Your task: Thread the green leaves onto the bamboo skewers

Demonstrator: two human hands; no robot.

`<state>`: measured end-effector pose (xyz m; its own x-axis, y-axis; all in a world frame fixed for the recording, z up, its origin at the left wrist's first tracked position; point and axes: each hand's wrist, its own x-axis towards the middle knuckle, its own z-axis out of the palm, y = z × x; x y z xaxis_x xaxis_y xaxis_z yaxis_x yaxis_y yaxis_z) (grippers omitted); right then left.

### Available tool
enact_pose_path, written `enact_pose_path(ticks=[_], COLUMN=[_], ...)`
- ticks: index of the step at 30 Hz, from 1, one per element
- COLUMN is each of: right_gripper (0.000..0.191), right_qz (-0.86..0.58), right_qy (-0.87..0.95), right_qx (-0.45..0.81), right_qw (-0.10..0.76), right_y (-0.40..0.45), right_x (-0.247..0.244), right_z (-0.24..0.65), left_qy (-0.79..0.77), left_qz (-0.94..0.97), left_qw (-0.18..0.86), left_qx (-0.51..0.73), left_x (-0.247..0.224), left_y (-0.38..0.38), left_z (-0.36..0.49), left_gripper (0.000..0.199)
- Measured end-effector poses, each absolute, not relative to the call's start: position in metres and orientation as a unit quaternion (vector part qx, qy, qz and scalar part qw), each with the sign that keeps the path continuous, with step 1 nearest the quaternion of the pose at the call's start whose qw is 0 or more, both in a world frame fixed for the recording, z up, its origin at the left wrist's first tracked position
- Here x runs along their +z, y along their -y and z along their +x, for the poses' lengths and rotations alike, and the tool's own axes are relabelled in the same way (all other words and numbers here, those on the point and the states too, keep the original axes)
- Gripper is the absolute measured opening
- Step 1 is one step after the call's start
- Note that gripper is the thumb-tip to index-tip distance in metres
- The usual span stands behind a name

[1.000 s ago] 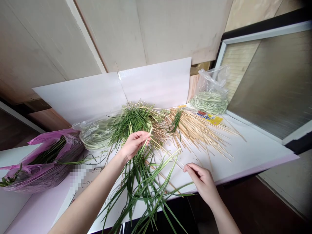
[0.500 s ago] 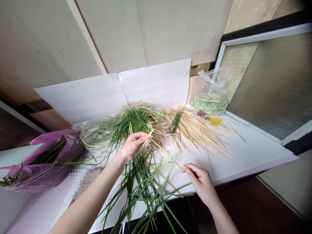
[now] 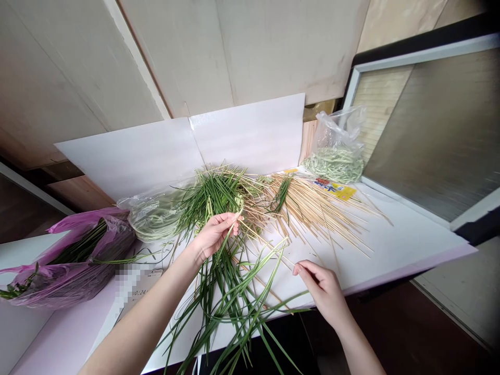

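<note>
My left hand is shut around a bunch of long green chive-like stalks, which droop over the counter's front edge. A thin wooden skewer runs from that hand down to the right. My right hand pinches the skewer's lower end between thumb and forefinger. Behind the hands, a loose pile of wooden skewers lies on the white counter, with a smaller tuft of green stalks on it.
A clear bag of pale green stems stands at the back right, next to a yellow packet. Another clear bag lies at the back left. A purple bag of greens sits on the lower left surface. White board lines the wall.
Both hands have barely moved, and the skewer stays between them. The view has shifted very slightly.
</note>
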<state>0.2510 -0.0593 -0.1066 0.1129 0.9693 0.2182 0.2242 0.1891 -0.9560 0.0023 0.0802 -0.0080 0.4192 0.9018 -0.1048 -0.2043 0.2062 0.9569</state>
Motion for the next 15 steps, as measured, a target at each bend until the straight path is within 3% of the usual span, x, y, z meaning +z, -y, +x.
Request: enact_pose_path(ticks=[15], right_gripper=[0.034], right_qz=[-0.538], right_qy=[0.568], right_qx=[0.351], right_qw=[0.514], right_y=[0.059], right_x=[-0.1083], right_z=[0.2519], left_qy=[-0.362], left_qz=[0.511], left_qw=[0.669], left_qx=[0.401], left_x=[-0.0102], left_y=[-0.0789], left_z=[0.003], left_gripper=[0.022])
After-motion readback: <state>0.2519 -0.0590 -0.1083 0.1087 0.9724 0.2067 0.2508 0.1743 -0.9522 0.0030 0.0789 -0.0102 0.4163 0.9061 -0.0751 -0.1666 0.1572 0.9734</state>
